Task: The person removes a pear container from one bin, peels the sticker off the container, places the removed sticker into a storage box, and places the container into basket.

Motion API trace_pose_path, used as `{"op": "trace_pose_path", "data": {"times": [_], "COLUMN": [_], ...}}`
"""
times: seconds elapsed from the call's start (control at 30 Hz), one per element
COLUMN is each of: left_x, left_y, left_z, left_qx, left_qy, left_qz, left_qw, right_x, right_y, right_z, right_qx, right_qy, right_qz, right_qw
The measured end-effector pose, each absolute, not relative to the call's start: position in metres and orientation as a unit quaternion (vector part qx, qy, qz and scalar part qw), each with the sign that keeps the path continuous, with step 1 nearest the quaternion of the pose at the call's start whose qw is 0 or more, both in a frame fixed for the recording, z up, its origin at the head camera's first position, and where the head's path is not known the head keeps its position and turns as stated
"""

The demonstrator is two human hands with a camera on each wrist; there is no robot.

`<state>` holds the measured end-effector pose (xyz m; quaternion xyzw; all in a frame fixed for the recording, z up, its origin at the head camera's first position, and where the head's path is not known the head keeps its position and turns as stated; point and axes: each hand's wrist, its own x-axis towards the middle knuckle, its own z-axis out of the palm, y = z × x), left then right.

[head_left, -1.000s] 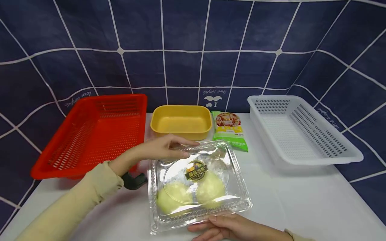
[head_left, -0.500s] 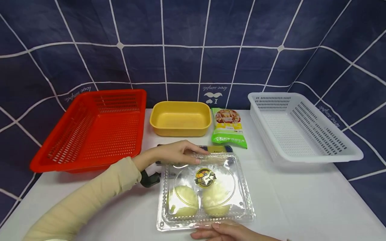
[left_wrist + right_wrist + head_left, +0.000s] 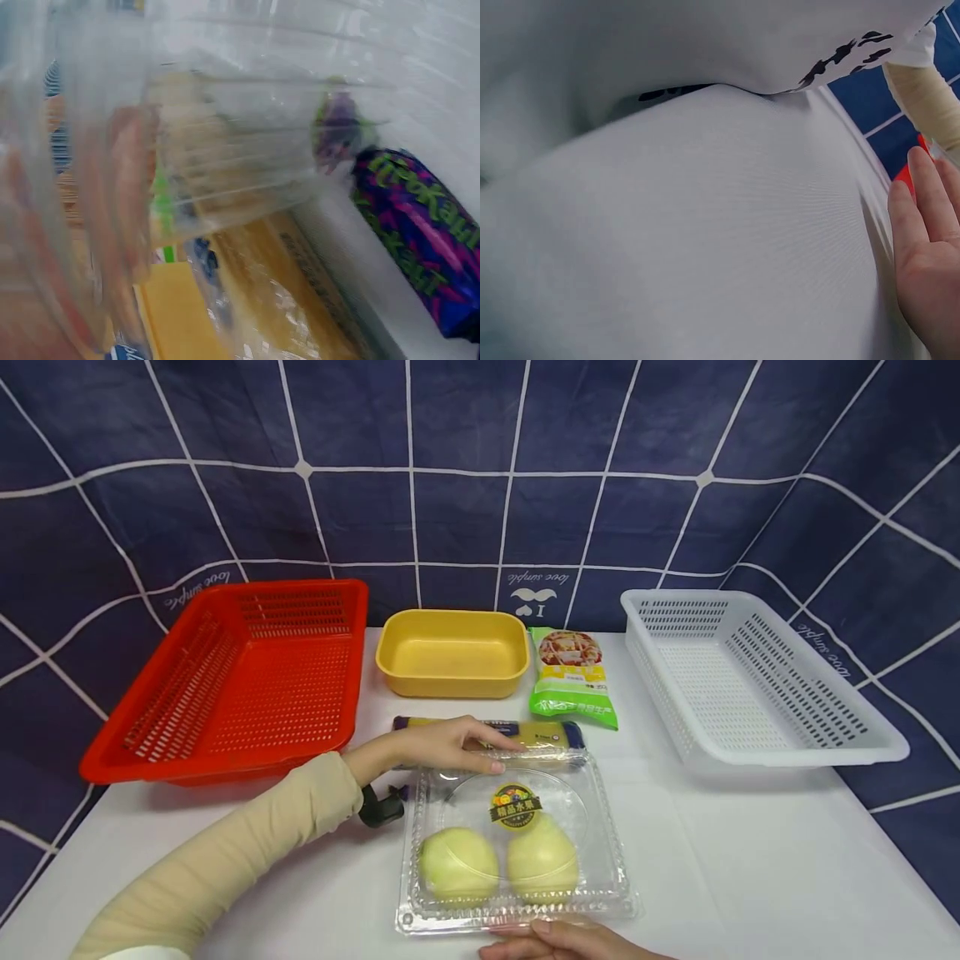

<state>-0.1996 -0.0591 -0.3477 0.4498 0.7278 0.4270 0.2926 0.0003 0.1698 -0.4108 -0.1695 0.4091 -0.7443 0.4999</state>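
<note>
A clear plastic fruit box point(image 3: 600, 860) with a round sticker point(image 3: 515, 807) lies between my hands. Through its lid show two pale green fruits point(image 3: 459, 864). My left hand point(image 3: 442, 746) grips the far edge, thumb on the lid and fingers along the rim. At the front edge, my right hand point(image 3: 570, 941) touches the box from below; its fingers look straight in the right wrist view. The box partly covers a long yellow-and-blue pack point(image 3: 551, 734). Through and past the plastic, the left wrist view shows a purple candy wrapper point(image 3: 420, 232) on the white surface.
A red basket point(image 3: 352, 693) stands at the left, a yellow bin point(image 3: 450, 687) at the back. Right of the bin lies a green-and-yellow food packet point(image 3: 573, 681). A white basket point(image 3: 675, 718) stands at the right. Dark blue gridded cloth point(image 3: 465, 518) hangs behind.
The box has moved slightly right and towards me and turned straighter, with both hands following. The long yellow-and-blue pack behind it has come into view.
</note>
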Motion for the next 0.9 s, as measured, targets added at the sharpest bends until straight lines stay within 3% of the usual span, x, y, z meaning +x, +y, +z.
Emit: {"op": "trace_pose_path", "data": {"times": [0.4,0.67,0.9], "left_x": [-0.196,-0.196,-0.195], "left_y": [-0.046,-0.026,-0.009], "left_z": [-0.341,-0.341,-0.344], "left_qx": [0.455,0.468,0.468], "left_qy": [0.727,0.72,0.721], "left_qz": [0.425,0.422,0.419], "left_qw": [0.29,0.291,0.294], "right_x": [0.003,0.0,0.001], "right_y": [0.182,0.198,0.214], "right_z": [-0.413,-0.419,-0.421], "right_qx": [-0.18,-0.248,-0.252], "right_qy": [0.424,0.455,0.41], "right_qz": [-0.747,-0.72,-0.737], "right_qw": [0.479,0.461,0.475]}}
